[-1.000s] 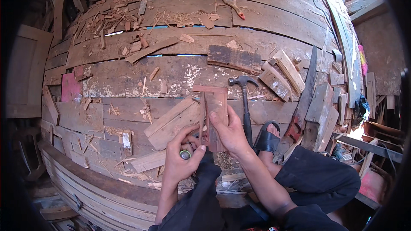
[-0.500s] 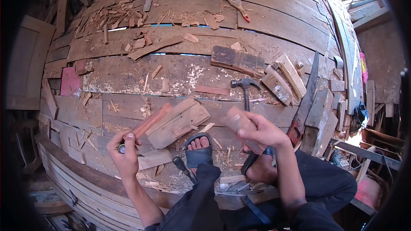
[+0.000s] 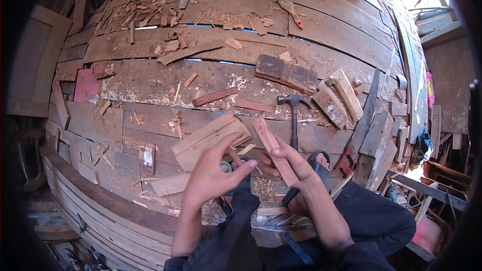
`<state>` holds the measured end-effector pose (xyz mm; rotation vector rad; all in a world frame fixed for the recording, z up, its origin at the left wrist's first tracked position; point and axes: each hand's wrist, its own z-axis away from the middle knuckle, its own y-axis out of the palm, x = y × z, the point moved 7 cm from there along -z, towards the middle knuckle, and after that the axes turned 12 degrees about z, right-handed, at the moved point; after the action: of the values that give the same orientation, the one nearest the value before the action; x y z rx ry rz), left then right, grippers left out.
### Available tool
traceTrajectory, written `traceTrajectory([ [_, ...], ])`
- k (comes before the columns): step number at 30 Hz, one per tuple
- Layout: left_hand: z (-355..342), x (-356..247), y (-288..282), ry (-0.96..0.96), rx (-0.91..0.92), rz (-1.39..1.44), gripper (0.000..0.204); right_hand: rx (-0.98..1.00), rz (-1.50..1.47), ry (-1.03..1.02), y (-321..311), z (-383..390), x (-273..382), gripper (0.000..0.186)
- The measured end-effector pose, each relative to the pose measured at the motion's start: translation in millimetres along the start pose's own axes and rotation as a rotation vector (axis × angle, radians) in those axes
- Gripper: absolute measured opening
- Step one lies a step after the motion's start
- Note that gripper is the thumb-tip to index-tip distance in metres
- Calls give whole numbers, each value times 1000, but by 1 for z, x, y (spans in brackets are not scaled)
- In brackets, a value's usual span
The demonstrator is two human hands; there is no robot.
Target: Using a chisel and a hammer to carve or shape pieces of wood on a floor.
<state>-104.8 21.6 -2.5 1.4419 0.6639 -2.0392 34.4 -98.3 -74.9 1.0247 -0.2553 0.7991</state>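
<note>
Plank floor (image 3: 331, 27) with reddish strip (image 3: 215, 97), previously in left hand (image 3: 208, 174)

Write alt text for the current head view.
A person's right hand holds a reddish wood strip; the left hand holds a mostly hidden round object. A hammer, handsaw and wood scraps are spread across the plank floor.

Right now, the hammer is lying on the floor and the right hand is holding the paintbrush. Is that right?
Not quite: the head view shows the right hand holding a piece of wood, while the paintbrush lies on the floor. The hammer is lying on the floor, as you said.
</note>
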Motion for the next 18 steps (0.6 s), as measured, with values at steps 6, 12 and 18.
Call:
traceTrajectory([
  [6,-6,2,18,-159,66,-3,83,-205,-282,8,12,-17,-3,55],
  [12,-6,16,16,-149,-15,-60,89,-153,-251,-101,-14,-27,-12,61],
  [18,-10,36,43,-252,100,-184,84,-619,47,-168,-20,-31,-10,43],
])
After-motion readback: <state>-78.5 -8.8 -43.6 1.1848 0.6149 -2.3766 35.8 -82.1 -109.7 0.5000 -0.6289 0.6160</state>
